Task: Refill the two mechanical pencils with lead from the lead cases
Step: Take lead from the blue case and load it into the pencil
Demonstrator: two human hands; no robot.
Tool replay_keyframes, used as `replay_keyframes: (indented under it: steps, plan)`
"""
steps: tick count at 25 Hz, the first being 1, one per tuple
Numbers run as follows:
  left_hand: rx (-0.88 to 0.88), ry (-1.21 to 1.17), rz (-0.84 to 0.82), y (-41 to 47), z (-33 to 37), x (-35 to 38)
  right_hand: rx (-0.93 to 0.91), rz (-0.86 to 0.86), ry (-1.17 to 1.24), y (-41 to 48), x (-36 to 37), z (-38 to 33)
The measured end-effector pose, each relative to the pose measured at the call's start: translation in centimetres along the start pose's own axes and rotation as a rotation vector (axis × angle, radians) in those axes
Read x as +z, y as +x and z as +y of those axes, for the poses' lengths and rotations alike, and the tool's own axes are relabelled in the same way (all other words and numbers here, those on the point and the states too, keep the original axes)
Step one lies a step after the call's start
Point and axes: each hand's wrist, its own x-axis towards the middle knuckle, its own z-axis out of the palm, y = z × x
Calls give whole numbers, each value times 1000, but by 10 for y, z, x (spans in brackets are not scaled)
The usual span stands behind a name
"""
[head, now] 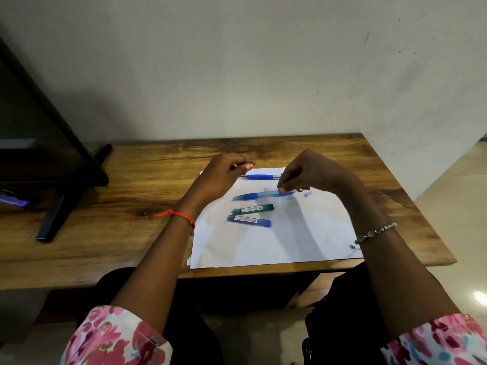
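Two blue mechanical pencils are over a white paper sheet [295,233]. The far pencil [259,177] lies flat near the sheet's top edge. My right hand [311,172] pinches the rear end of the near pencil [253,196], whose tip points left. My left hand [221,175] hovers above the sheet's top left corner, fingers loosely curled and empty. A green lead case [253,208] and a blue lead case [249,220] lie side by side below the pencils. A small clear cap [307,194] rests on the sheet to the right of my right hand.
The sheet lies on a wooden table [118,206] against a pale wall. A black monitor on its stand [52,159] fills the left side. The table's right edge [421,206] drops to a tiled floor.
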Motion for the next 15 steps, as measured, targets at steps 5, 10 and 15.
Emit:
replay_keyframes:
  steps: [5, 10, 15]
  plan:
    - [-48, -36, -15, -15, 2, -1, -73, -87, -104, -6, 25, -13]
    - [-73, -4, -66, -28, 6, 0, -54, -200, -265, -17, 40, -24]
    - [-81, 1, -73, -32, 10, 2, -36, -229, -339, -12, 50, -26]
